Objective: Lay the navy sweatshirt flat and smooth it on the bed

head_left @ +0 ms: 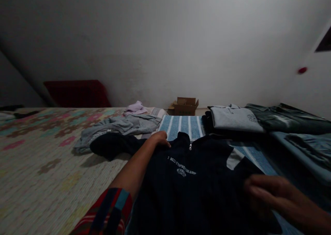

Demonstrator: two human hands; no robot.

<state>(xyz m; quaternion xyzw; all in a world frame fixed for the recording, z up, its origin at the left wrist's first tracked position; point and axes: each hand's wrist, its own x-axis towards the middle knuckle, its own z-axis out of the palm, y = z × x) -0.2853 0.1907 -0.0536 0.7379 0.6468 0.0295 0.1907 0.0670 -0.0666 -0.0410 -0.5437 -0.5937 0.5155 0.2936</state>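
Note:
A dark navy zip-neck sweatshirt (181, 190) lies front up before me, with pale lettering and a small emblem on the chest, a silver zip pull (190, 147) at the collar and a white patch on the sleeve at right. My left hand (159, 139) is closed on the cloth at the shoulder left of the collar. Left of that hand the other sleeve (111, 145) stretches out. Over the garment's right side, my right hand (275, 192) is blurred, its fingers curled together; whether cloth is between them is hidden.
Grey clothing (124, 124) and a lilac cloth (136, 107) lie to the left on a flowered cover (51, 180). A blue striped cloth (181, 124) runs beneath the sweatshirt. At right are a folded grey garment (232, 118), dark trousers (289, 119) and jeans (310, 145). An open cardboard box (184, 108) stands behind.

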